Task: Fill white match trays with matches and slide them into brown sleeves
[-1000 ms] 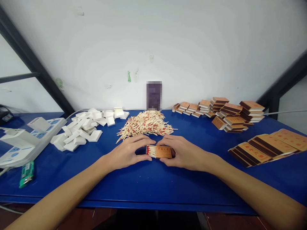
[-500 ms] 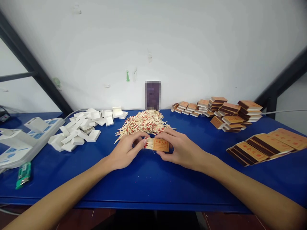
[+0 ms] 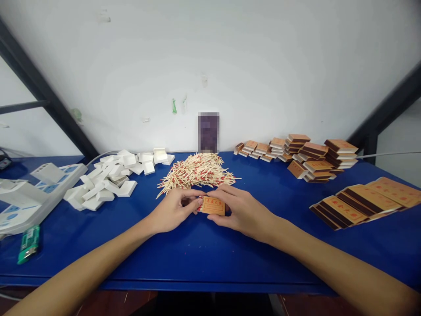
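Note:
Over the blue table, both hands hold one matchbox [image 3: 213, 206]. My right hand [image 3: 241, 213] grips its orange-brown printed sleeve from the right, thumb on the near edge and fingers on the far edge. The white inner tray [image 3: 199, 204] pokes out of the sleeve's left end by a short length, with red match heads showing in it. My left hand [image 3: 173, 211] pinches that tray end between thumb and fingers. Just behind the hands lies a loose heap of red-tipped matches [image 3: 197, 171].
White empty trays [image 3: 108, 177] are piled at the left, beside white power strips [image 3: 42, 193] and a green lighter [image 3: 29, 243]. Stacked matchboxes [image 3: 312, 158] stand at the back right. Flattened printed sleeves [image 3: 368, 197] lie at the right. A dark blurred rectangle [image 3: 208, 131] leans against the wall.
The sleeve has moved left over the match-filled tray, so much less of the tray and its matches shows. My right hand has come closer to my left.

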{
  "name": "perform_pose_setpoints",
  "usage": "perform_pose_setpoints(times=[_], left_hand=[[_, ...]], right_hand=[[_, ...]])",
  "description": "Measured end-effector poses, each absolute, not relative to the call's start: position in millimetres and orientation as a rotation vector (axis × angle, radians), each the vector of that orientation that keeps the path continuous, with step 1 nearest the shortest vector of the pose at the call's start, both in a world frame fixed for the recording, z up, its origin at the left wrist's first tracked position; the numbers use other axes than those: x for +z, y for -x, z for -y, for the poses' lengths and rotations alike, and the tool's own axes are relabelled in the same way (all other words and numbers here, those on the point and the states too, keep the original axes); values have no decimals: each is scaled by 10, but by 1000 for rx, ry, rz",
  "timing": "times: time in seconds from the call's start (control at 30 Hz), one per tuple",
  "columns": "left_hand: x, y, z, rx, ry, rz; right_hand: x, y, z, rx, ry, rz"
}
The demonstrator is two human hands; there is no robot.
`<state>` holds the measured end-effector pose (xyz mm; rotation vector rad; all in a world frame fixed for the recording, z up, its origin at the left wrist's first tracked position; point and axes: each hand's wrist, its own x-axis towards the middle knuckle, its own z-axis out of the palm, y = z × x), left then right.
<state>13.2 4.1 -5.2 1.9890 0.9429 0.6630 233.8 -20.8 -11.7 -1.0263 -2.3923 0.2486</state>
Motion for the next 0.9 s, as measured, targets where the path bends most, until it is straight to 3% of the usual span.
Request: perform_pose_setpoints(times=[0.9], left_hand=[[-79, -39, -66, 548, -2012, -658]], right_hand=[[-84, -2393, 227, 329, 937, 2444]])
